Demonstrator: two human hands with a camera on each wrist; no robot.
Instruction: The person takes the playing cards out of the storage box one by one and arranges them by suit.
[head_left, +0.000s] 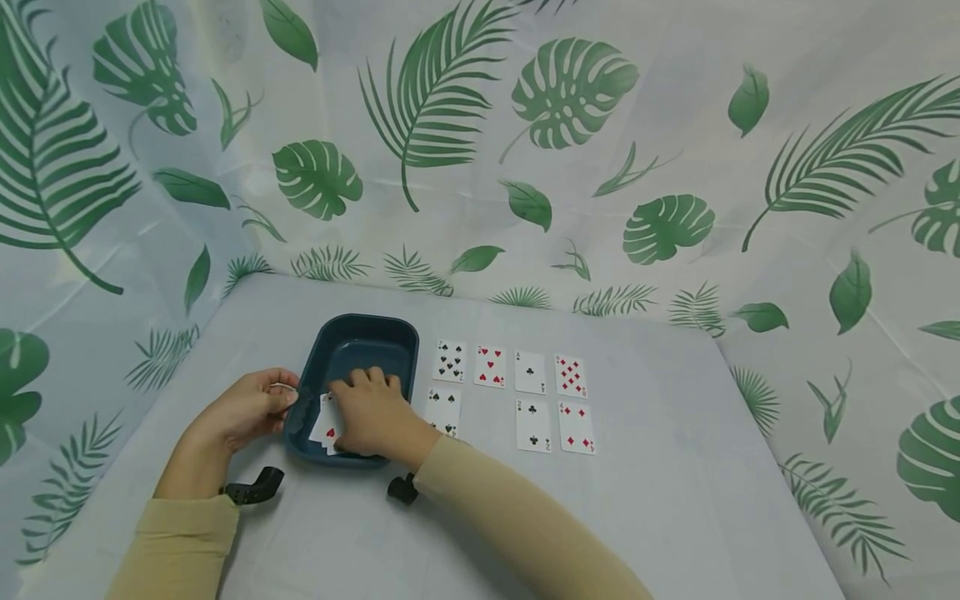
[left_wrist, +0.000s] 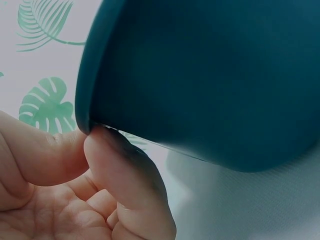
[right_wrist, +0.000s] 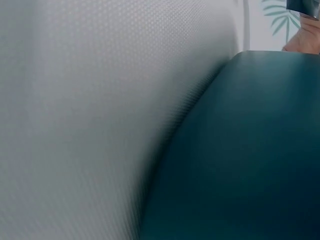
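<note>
A dark blue tray (head_left: 358, 328) with rounded corners stands on the table, left of the laid-out cards. My left hand (head_left: 251, 408) pinches its left rim between thumb and fingers, which the left wrist view shows close up at the tray wall (left_wrist: 210, 90). Over the near part of the tray is my right hand (head_left: 375, 415), reaching down inside with bent fingers. Under it overlap several playing cards (head_left: 327, 425), the top one showing a red heart. The right fingertips are hidden, so I cannot tell whether they grip a card. The right wrist view shows the tray's outer wall (right_wrist: 250, 150).
Face-up cards lie in two rows right of the tray, among them the ace of clubs (head_left: 530, 372), the two of clubs (head_left: 533, 427) and the four of diamonds (head_left: 576, 427). My right forearm crosses the table's near part. Leaf-printed cloth (head_left: 465, 125) hangs behind.
</note>
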